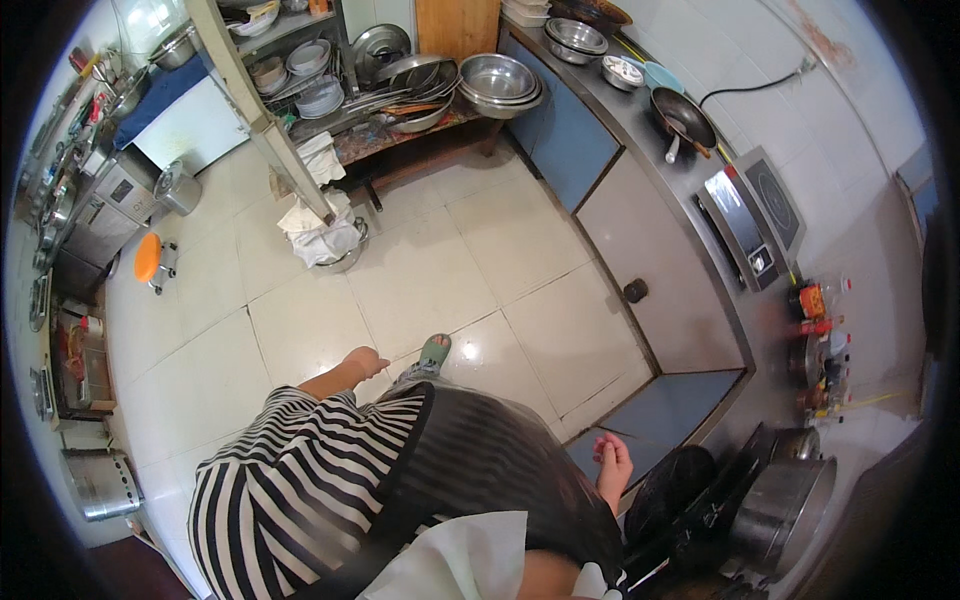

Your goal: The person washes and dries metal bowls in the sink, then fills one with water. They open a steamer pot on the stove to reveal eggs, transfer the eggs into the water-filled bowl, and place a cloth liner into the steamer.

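My left hand point(365, 361) hangs low over the tiled floor point(420, 262), its back turned up. Most of its fingers are hidden; no object shows in it. My right hand point(613, 463) is at my side by the blue cabinet front point(660, 409), fingers loosely curled and nothing seen in it. A green sandal point(435, 349) shows on one foot. Nearest my right hand are a round black pan point(671, 491) and a large metal pot point(784, 514) at the lower right.
A steel counter point(667, 184) runs along the right, with a frying pan point(681, 124), an induction cooker point(739, 225) and several bottles point(821, 345). Ahead, a low wooden shelf point(412, 142) bears metal basins point(499, 79). An upright post point(289, 161), cloths point(319, 229) and an orange stool point(148, 257) stand left.
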Tool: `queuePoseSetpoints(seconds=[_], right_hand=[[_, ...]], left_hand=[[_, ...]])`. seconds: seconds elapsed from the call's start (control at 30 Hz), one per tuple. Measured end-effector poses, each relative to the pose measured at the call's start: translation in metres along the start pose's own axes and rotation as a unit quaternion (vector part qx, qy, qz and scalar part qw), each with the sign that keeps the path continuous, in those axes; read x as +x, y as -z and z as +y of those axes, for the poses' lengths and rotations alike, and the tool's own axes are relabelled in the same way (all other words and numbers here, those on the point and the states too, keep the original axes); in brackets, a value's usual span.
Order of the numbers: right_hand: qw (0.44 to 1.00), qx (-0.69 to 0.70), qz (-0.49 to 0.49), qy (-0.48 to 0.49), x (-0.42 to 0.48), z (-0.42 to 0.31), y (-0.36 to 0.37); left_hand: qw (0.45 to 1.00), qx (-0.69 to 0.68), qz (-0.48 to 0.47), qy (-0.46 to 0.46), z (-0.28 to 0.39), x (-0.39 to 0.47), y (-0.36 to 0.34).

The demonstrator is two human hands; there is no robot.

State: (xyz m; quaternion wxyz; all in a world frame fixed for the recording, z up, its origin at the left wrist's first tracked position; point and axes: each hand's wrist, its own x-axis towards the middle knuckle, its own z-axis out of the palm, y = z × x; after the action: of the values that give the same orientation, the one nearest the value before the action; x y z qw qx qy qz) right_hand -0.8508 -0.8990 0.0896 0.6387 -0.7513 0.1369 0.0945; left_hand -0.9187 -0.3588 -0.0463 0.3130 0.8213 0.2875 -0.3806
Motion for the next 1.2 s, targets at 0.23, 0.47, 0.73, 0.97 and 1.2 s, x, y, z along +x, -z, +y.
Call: queuePoseSetpoints(seconds=[0.23, 0.47, 0.73, 0.97, 1.2], right_hand=[[0.980, -0.016, -0.011, -0.197, 0.045, 0.057, -0.038], [0.956, -0.165, -0.077, -0.232, 0.136, 0.054, -0.068], [0.946, -0.200, -0.113, -0.229, 0.275, 0.080, -0.107], [0.964, -0.086, -0.200, -0.151, 0.428, 0.096, -0.119], [0.908, -0.321, -0.225, -0.149, 0.472, 0.017, -0.199]], left_hand=[[0.994, 0.098, -0.022, -0.052, 0.042, 0.086, 0.098], [0.977, 0.053, 0.069, -0.193, 0.042, 0.175, 0.136], [0.976, -0.067, -0.200, -0.049, 0.047, 0.156, 0.151], [0.993, -0.045, -0.106, -0.010, -0.014, 0.133, 0.085], [0.909, -0.126, 0.397, -0.024, 0.069, 0.114, 0.260]])
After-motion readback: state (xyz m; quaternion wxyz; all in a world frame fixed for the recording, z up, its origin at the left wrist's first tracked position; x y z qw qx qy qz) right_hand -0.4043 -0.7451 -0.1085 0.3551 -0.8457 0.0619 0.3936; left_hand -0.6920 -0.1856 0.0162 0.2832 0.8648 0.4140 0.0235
